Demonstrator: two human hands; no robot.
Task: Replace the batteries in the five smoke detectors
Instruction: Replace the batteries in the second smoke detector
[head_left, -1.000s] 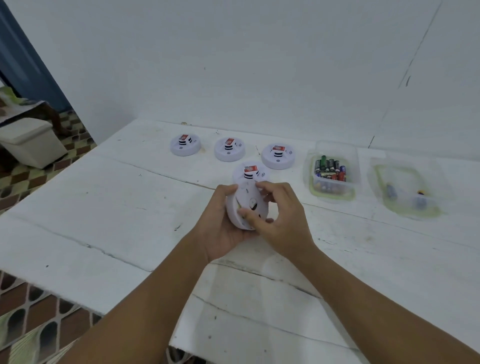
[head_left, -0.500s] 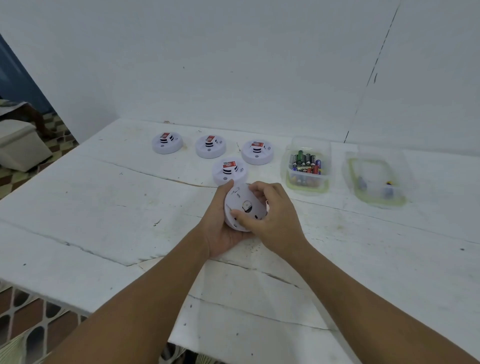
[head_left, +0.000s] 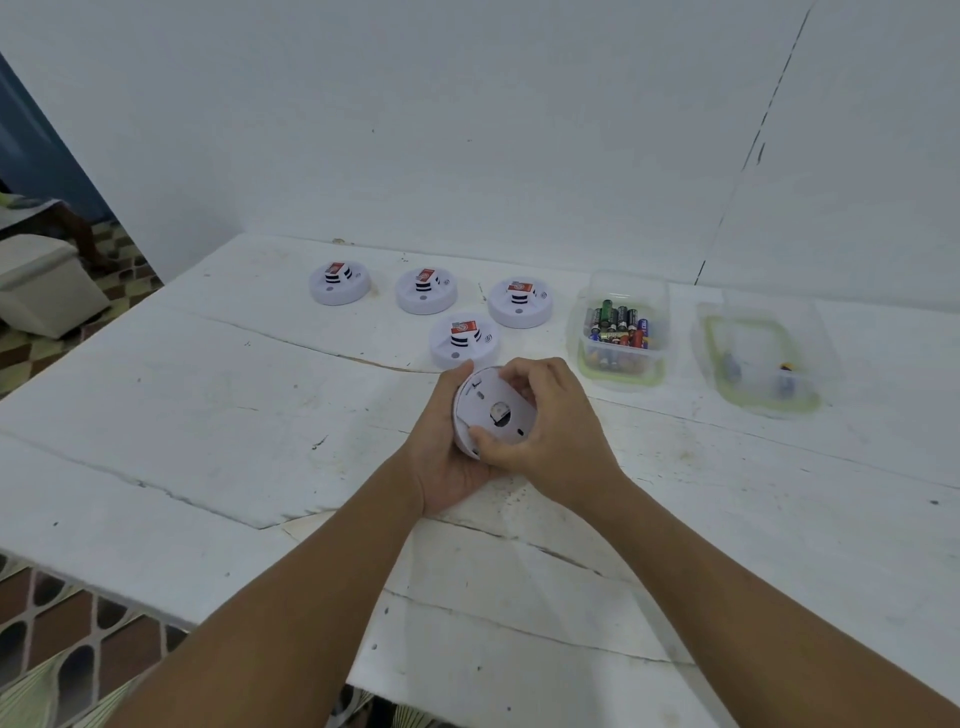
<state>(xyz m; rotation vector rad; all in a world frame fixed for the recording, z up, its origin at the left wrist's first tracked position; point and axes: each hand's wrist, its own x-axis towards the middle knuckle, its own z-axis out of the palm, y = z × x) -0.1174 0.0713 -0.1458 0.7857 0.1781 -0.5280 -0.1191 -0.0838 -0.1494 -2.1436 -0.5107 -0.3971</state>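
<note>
Left hand (head_left: 441, 457) cradles the flipped smoke detector (head_left: 493, 413) while right hand (head_left: 550, 441) grips its back plate, probably to twist it open.

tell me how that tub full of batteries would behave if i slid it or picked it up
The clear tub probably feels heavy for its size, since loose batteries fill much of it. Its wide flat base should make it slide across the white table rather than tip. No lid shows on it, so tilting it would likely let the batteries shift or spill.
</note>
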